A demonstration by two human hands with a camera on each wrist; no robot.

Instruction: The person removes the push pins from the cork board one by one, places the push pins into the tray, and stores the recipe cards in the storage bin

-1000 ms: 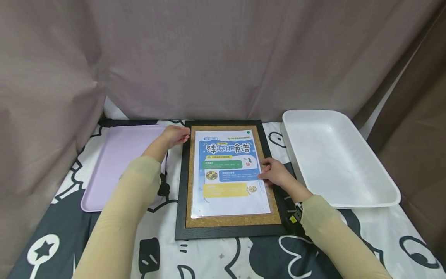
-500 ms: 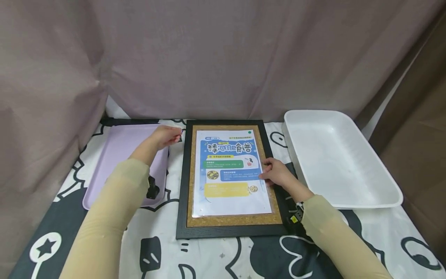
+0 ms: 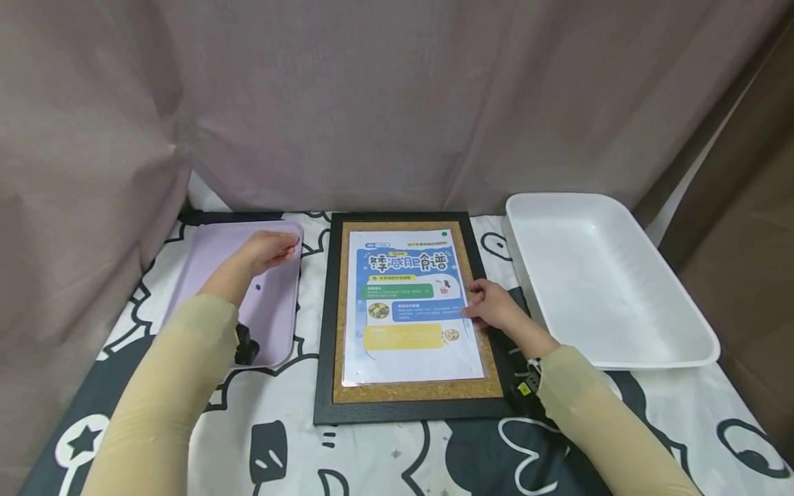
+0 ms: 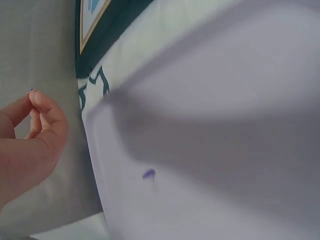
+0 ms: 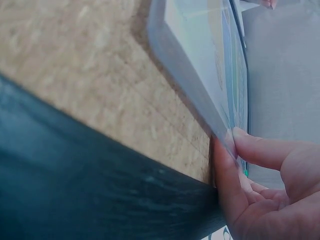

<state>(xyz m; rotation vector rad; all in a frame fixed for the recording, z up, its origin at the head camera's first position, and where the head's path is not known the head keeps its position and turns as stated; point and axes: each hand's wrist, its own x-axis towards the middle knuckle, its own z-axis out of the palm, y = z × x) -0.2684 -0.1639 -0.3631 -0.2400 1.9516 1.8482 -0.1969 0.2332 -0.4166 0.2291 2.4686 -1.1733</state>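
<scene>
My left hand (image 3: 269, 249) is over the right part of the lilac tray (image 3: 273, 348), thumb and fingertips together. A bit of purple shows at the fingertips in the left wrist view, apparently a purple thumbtack (image 4: 32, 90), mostly hidden by the fingers. Another purple pushpin (image 4: 149, 173) lies on the tray with its point showing. My right hand (image 3: 495, 306) pinches the right edge of a laminated poster (image 3: 409, 365), which lies on a cork board (image 3: 415, 393). In the right wrist view the poster's edge stands slightly off the cork. A green tack (image 3: 444, 234) marks the poster's top right corner.
The board has a black frame (image 3: 409, 411). To its right stands a deep white tub (image 3: 608, 296). A patterned black-and-white cloth (image 3: 360, 458) covers the table, and a grey-mauve curtain (image 3: 372, 103) hangs behind.
My left hand has moved left from the board's upper left edge to over the lilac tray, fingertips still together. My right hand stays at the poster's right edge.
</scene>
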